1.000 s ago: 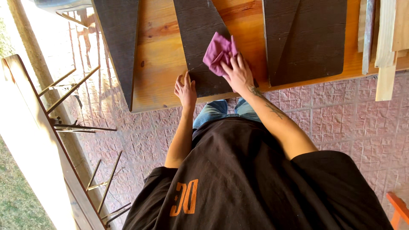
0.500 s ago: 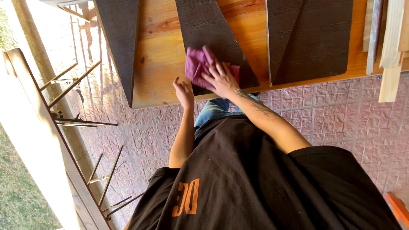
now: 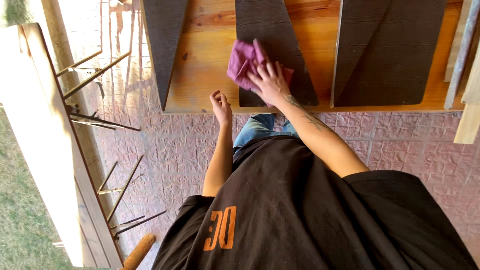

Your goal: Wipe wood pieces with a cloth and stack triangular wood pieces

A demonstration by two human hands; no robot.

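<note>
1. My right hand [image 3: 270, 82] lies flat, fingers spread, pressing a purple cloth [image 3: 243, 64] onto the middle board [image 3: 272, 35]. The hand grips nothing; it only pushes down on the cloth.
2. The cloth is bunched up, partly under my palm, and sits on the board's left edge, with a bit of it hanging over onto the bare table [image 3: 205, 70].
3. My left hand [image 3: 221, 106] is at the table's near edge, just left of the middle board. Its fingers are loosely curled and it holds nothing; whether the fingertips touch the table edge I cannot tell.
4. The middle board is dark, rough-grained and wider at the near end than at the far end.
5. A second dark board [image 3: 162, 45] lies to the left, well apart from my hands, and tapers to a point near the table's edge.
6. A third dark board [image 3: 390, 50] lies to the right, broad, with a slanting line across it.
7. The table is of orange-brown wood, and pale wooden strips [image 3: 467, 65] lean at its right end.
8. Under me is a floor [image 3: 165, 150] of patterned reddish tiles, with a wooden railing [image 3: 60, 140] along the left.
</note>
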